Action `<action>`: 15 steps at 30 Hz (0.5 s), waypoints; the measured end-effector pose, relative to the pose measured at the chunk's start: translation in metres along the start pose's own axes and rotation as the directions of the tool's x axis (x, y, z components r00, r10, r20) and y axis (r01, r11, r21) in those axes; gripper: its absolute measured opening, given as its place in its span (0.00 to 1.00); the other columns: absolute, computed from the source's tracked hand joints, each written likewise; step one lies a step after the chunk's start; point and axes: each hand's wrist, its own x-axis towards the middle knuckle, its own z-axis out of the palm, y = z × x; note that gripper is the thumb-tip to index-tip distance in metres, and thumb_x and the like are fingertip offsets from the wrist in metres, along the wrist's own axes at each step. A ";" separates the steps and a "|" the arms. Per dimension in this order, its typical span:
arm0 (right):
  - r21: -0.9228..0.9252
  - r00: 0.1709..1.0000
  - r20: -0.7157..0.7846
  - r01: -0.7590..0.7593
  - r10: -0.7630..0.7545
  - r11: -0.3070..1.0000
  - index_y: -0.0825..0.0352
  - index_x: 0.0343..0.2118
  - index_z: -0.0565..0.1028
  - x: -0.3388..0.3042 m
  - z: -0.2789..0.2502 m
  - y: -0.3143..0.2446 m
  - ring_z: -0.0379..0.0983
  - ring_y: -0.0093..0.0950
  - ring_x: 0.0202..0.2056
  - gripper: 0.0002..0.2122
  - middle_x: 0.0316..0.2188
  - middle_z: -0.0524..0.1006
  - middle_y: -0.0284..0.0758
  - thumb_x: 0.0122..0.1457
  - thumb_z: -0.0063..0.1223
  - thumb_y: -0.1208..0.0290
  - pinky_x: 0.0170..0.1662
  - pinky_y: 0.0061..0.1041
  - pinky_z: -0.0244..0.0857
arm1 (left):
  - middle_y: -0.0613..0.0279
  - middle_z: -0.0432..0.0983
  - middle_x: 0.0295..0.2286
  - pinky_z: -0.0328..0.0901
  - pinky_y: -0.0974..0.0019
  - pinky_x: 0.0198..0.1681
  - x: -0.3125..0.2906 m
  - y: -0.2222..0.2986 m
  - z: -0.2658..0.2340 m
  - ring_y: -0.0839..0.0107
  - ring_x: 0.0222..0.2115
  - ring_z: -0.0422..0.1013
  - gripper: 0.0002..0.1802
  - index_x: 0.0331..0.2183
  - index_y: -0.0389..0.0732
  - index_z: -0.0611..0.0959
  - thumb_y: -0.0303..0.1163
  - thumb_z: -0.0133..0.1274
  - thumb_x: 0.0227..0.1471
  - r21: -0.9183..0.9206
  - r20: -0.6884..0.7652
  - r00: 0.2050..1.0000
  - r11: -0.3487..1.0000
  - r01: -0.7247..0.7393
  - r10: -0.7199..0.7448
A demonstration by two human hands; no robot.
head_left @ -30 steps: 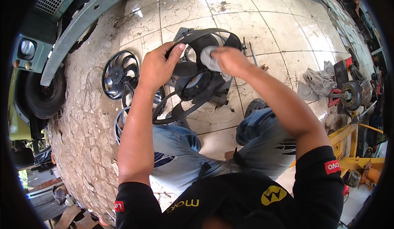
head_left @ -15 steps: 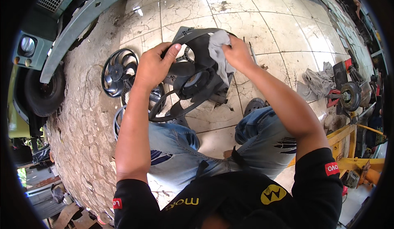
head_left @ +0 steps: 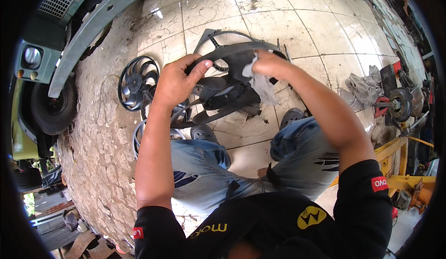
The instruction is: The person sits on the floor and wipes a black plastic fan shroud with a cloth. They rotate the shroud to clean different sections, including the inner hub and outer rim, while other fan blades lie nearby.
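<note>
A black ringed fan blade wheel (head_left: pixel 223 96) is held up in front of me, tilted above the floor. My left hand (head_left: pixel 182 80) is closed around the left part of its rim, thumb on the near side. At the right side of the ring, my right hand (head_left: pixel 271 67) is closed on a grey rag (head_left: pixel 264 88) that hangs down over the blades. The right fingers are somewhat blurred. Behind the fan wheel, a black fan shroud (head_left: pixel 209 38) lies on the floor, partly hidden.
A second black fan (head_left: pixel 135 83) lies on the floor to the left. At right are a crumpled grey cloth (head_left: pixel 364 88), a wheel hub part (head_left: pixel 399 105) and a yellow metal frame (head_left: pixel 399 152). A vehicle with a tire (head_left: pixel 53 106) stands at far left.
The fan wheel has tipped so its ring looks flatter and sits slightly farther right. My right hand has moved the rag a little down and right; my left hand keeps its grip.
</note>
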 end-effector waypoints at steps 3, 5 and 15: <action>0.398 0.985 -0.009 0.164 -0.175 0.903 0.74 0.41 0.78 -0.018 0.007 -0.014 0.74 0.23 0.34 0.15 0.35 0.80 0.34 0.49 0.59 0.75 0.38 0.26 0.67 | 0.62 0.80 0.25 0.68 0.71 0.35 0.001 0.000 0.000 0.77 0.29 0.75 0.25 0.43 0.33 0.83 0.47 0.59 0.58 -0.036 0.063 0.998 0.999 0.024 -0.021; 0.397 0.982 -0.007 0.176 -0.189 0.901 0.73 0.42 0.78 -0.026 0.005 -0.013 0.74 0.23 0.34 0.15 0.34 0.80 0.32 0.50 0.59 0.74 0.39 0.25 0.67 | 0.63 0.80 0.25 0.68 0.72 0.36 0.000 0.002 0.002 0.78 0.28 0.74 0.23 0.42 0.33 0.83 0.47 0.59 0.59 0.005 0.057 0.997 0.999 0.042 -0.042; 0.563 0.991 0.054 0.074 -0.125 0.823 0.77 0.55 0.69 -0.031 -0.002 -0.015 0.75 0.27 0.48 0.25 0.48 0.78 0.39 0.50 0.58 0.82 0.56 0.27 0.66 | 0.54 0.80 0.24 0.68 0.65 0.32 0.002 -0.003 0.003 0.69 0.24 0.73 0.27 0.40 0.38 0.85 0.55 0.60 0.55 0.022 0.011 1.000 1.000 0.001 -0.001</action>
